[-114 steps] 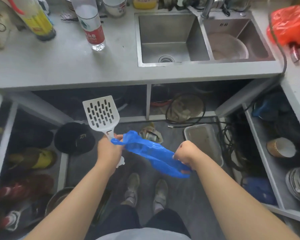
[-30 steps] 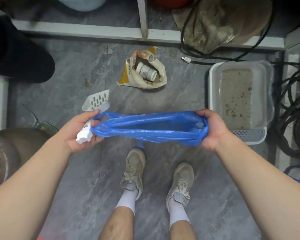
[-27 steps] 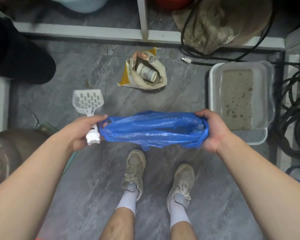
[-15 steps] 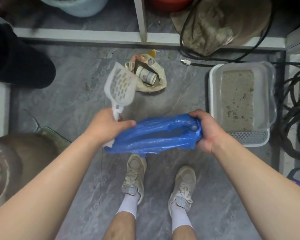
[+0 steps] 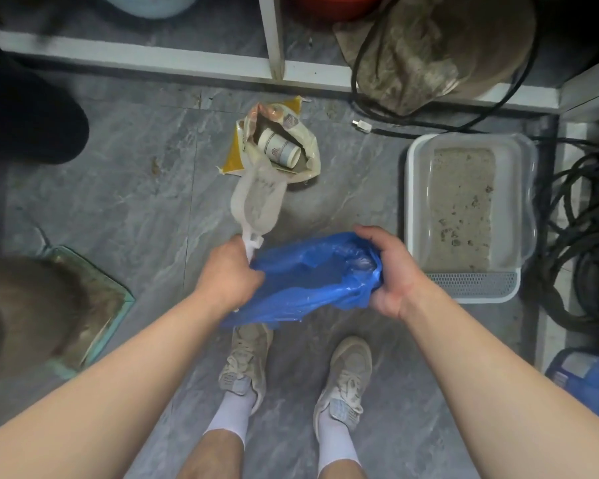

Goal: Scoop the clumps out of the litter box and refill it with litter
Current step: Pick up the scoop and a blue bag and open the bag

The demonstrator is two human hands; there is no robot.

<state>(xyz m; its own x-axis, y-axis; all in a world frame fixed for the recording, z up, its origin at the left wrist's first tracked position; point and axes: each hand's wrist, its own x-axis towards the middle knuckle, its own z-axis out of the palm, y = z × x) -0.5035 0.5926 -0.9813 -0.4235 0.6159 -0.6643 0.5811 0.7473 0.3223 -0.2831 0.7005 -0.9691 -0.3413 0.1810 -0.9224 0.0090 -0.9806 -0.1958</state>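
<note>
A white litter box (image 5: 415,216) sits on the grey floor at the right, holding sandy litter with several dark clumps. My left hand (image 5: 227,276) grips the handle of a white slotted scoop (image 5: 256,198), blurred and pointing away from me, and also pinches one edge of a blue plastic bag (image 5: 308,281). My right hand (image 5: 389,271) is closed on the bag's other edge, just left of the box. An open yellow-and-white litter sack (image 5: 277,140) with a cup inside lies on the floor beyond the scoop.
Black cables (image 5: 581,236) coil right of the litter box. A dirty cloth bundle (image 5: 429,50) lies on the cabinet ledge above. A rusty pot (image 5: 18,316) on a green tray stands at the left. My two shoes (image 5: 246,361) stand below the bag.
I have crouched from standing at the sink counter toward the floor. My left hand moved right with the scoop, so the stretched bag has bunched up between my hands.
</note>
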